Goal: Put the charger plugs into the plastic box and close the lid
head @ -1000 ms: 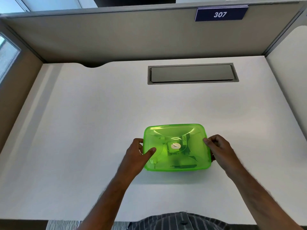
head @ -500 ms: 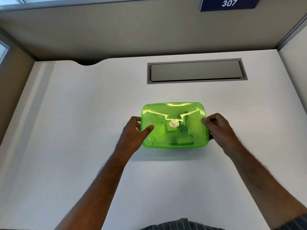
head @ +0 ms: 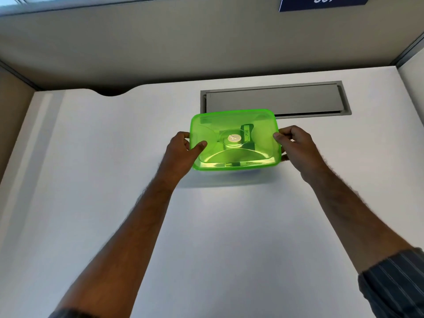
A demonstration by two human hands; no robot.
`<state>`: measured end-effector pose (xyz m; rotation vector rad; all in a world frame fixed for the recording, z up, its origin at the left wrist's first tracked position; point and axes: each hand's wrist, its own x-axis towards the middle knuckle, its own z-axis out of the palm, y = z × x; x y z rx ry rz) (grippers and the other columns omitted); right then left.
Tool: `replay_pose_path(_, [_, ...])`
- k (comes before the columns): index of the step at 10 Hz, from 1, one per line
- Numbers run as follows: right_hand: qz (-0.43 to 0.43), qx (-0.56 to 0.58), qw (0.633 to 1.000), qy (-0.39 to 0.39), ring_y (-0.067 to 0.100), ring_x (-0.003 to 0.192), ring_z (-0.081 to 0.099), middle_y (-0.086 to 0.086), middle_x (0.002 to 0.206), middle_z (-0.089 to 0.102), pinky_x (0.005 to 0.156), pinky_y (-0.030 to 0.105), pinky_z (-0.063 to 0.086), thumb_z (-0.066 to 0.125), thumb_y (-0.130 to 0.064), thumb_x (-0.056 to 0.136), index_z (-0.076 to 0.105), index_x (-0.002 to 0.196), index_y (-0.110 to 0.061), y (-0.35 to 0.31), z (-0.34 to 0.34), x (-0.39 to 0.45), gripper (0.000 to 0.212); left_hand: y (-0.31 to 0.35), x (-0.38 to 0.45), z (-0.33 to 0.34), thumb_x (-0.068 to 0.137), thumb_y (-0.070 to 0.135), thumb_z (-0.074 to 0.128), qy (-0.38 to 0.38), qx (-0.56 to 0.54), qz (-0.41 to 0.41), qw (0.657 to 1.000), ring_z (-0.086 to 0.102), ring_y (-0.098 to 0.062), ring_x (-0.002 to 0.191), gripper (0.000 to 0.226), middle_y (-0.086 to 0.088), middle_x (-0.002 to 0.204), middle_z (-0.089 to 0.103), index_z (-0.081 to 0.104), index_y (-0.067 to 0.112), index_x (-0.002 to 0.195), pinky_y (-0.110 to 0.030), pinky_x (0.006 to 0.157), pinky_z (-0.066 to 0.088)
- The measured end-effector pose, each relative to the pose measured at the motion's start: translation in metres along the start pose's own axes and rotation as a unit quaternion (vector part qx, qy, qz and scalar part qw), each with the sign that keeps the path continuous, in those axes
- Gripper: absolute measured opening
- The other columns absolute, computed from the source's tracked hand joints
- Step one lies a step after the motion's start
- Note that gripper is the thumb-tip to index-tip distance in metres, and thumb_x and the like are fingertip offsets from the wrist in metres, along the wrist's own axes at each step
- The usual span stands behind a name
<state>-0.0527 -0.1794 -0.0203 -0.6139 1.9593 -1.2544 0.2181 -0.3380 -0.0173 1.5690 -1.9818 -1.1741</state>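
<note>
Two hands are clamped on a lidded green plastic box (head: 235, 140).
It is gripped at its sides by the left hand (head: 181, 152) and right hand (head: 296, 148), thumbs on the lid (head: 257, 125), above the white desk (head: 114, 180) near the cable hatch (head: 298, 99).

Plastic box (head: 235, 140) on the desk (head: 114, 203), lid (head: 234, 125) seated on top, just in front of the recessed cable hatch (head: 275, 99). Left hand (head: 183, 150) at the box's left side, thumb over the lid; right hand (head: 296, 148) at its right side. Inside, beneath the lid, shapes that may be the charger plugs (head: 246, 138). Partition wall (head: 206, 42) behind the desk, bearing a number plate (head: 321, 2) at upper right.
</note>
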Motion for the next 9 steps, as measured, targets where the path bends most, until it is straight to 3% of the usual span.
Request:
replay_pose_path(2, [0.001,0.0,1.0,0.006,0.019,0.078,0.063,-0.001,0.092,0.063,0.072,0.051,0.061,0.066,-0.031,0.093,0.068,0.105,-0.013,-0.006,0.005,0.02,0.022,0.004,0.024,0.002,0.086,0.045,0.077,0.003,0.004,0.011,1.0,0.055,-0.018,0.071,0.039,0.006,0.077,0.052,0.063,0.02,0.112,-0.047,0.073,0.054])
replay_pose_path(3, [-0.004,0.0,1.0,0.006,0.018,0.079,0.065,0.001,0.096,0.066,0.073,0.05,0.061,0.065,-0.032,0.093,0.071,0.107,-0.016,-0.007,0.005,0.024,0.022,0.003,0.03,0.004,0.087,0.045,0.075,0.006,0.009,0.018,1.0,0.055,-0.019,0.077,0.043,0.001,0.085,0.056,0.064,0.015,0.116,-0.04,0.07,0.049])
replay_pose_path(4, [-0.009,0.006,1.0,0.007,0.017,0.079,0.066,0.003,0.099,0.069,0.069,0.046,0.062,0.064,-0.032,0.093,0.073,0.109,-0.021,-0.006,0.005,0.025,0.022,0.003,0.036,0.006,0.091,0.044,0.072,0.006,0.031,0.02,0.999,0.053,-0.018,0.09,0.051,-0.011,0.106,0.062,0.063,0.01,0.128,-0.028,0.078,0.04])
replay_pose_path(6, [-0.011,-0.008,1.0,0.0,0.016,0.086,0.067,0.007,0.107,0.07,0.057,0.028,0.056,0.065,-0.034,0.093,0.07,0.119,-0.024,-0.004,0.002,0.021,0.029,-0.001,0.038,0.008,0.095,0.044,0.067,-0.005,0.034,0.017,0.999,0.053,-0.018,0.096,0.052,-0.014,0.118,0.061,0.06,0.011,0.134,-0.031,0.086,0.044])
replay_pose_path(8, [0.012,-0.007,0.999,0.041,0.02,0.083,0.06,-0.003,0.098,0.059,0.064,0.035,0.052,0.066,-0.035,0.095,0.052,0.124,-0.016,-0.003,0.006,-0.006,0.038,-0.007,0.007,0.005,0.101,0.048,0.053,0.023,0.024,-0.004,0.999,0.052,-0.014,0.112,0.059,-0.007,0.13,0.056,0.047,0.011,0.147,-0.026,0.097,0.038])
replay_pose_path(9, [0.007,-0.01,0.998,0.06,0.02,0.081,0.056,0.002,0.099,0.056,0.07,0.04,0.052,0.066,-0.035,0.095,0.049,0.121,-0.014,0.004,0.006,-0.026,0.037,-0.02,-0.014,0.004,0.102,0.049,0.05,0.047,0.018,0.003,0.999,0.055,-0.024,0.121,0.058,-0.008,0.132,0.056,0.045,0.012,0.147,-0.036,0.105,0.041])
